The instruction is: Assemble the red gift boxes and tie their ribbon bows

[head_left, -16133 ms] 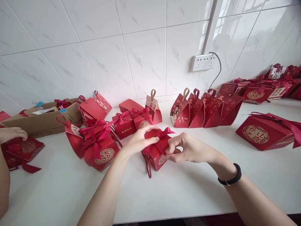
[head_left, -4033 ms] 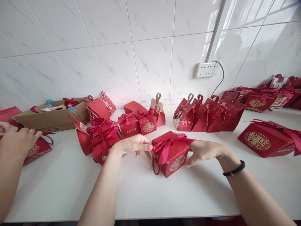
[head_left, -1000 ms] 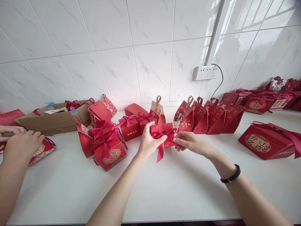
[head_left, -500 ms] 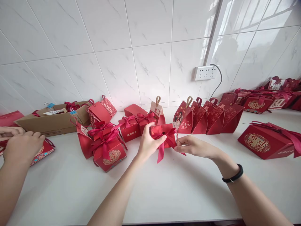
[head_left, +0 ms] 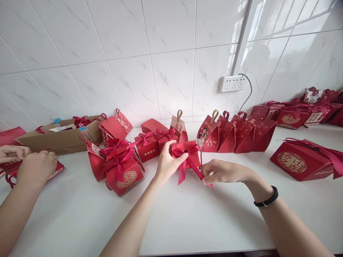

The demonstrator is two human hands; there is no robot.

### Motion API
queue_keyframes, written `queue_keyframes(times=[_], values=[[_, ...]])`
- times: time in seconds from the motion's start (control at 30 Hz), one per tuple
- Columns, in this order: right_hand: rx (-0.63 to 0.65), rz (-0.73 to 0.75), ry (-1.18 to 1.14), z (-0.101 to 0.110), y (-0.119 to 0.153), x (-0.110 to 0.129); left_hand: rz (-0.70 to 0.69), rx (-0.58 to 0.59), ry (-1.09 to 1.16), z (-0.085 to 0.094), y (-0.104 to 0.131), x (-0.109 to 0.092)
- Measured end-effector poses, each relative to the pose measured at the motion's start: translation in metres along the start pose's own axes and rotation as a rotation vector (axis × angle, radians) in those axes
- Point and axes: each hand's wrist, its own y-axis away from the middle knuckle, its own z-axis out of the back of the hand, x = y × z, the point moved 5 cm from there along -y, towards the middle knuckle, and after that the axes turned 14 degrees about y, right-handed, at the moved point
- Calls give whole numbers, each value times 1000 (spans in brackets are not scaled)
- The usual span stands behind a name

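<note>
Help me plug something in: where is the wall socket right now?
In the head view, the wall socket is right of centre on the tiled wall, above the row of red boxes, with a grey cable beside it.

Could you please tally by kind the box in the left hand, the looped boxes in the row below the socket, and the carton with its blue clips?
Held box: 1
Tan-loop box: 1
Red-loop boxes: 3
Carton: 1
Blue clips: 2
Total: 8

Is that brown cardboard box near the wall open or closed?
Open: the top of the cardboard box is uncovered, and red ribbon shows inside.
</note>
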Motion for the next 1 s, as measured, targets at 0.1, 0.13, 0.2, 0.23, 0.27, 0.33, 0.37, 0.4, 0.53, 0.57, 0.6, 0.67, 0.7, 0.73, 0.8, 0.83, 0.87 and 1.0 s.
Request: queue_keyframes(times=[0.1, 0.13, 0.2, 0.23, 0.27, 0.33, 0.37, 0.4, 0.53, 0.57, 0.6, 0.67, 0.7, 0.73, 0.8, 0.83, 0.87, 1.0], values=[[-136, -39, -93, 10, 0, -7, -14, -10, -5, 0, 0, 1], [-256, -58, -150, 16, 0, -9, -22, -5, -5, -1, 0, 1], [-539, -72, -254, 27, -1, -12, -58, 5, 3, -1, 0, 1], [-656, -53, -281, 29, -2, -11, -90, 15, 14, -1, 0, 1], [-740, -25, -296, 29, -4, -9, -125, 34, 32, -1, 0, 1], [-835, 18, -302, 26, -9, -5, -186, 110, 98, -2, 1, 0], [-862, 20, -297, 24, -11, -4, -204, 158, 137, -2, 1, 1], [-881, 6, -290, 22, -12, -4, -212, 200, 172, -3, 1, 1], [-877, -75, -334, 20, -13, -6, -174, 184, 180, -2, -1, 5], [-858, -77, -371, 20, -13, -6, -159, 150, 158, -1, -2, 5], [-839, -73, -412, 20, -13, -7, -147, 120, 135, -1, -3, 6], [-802, -48, -510, 20, -14, -8, -143, 79, 92, -1, -4, 5], [-784, -29, -565, 19, -15, -8, -146, 66, 75, -1, -4, 5], [-765, -6, -619, 18, -16, -9, -148, 57, 63, -1, -4, 5], [-732, 36, -704, 15, -18, -9, -144, 45, 62, -1, -4, 6], [-718, 49, -731, 14, -19, -10, -138, 40, 68, -1, -4, 7], [-707, 54, -749, 14, -20, -10, -130, 39, 74, -1, -4, 8], [-717, 29, -800, 13, -20, -13, -122, 34, 79, -4, -2, 8]])
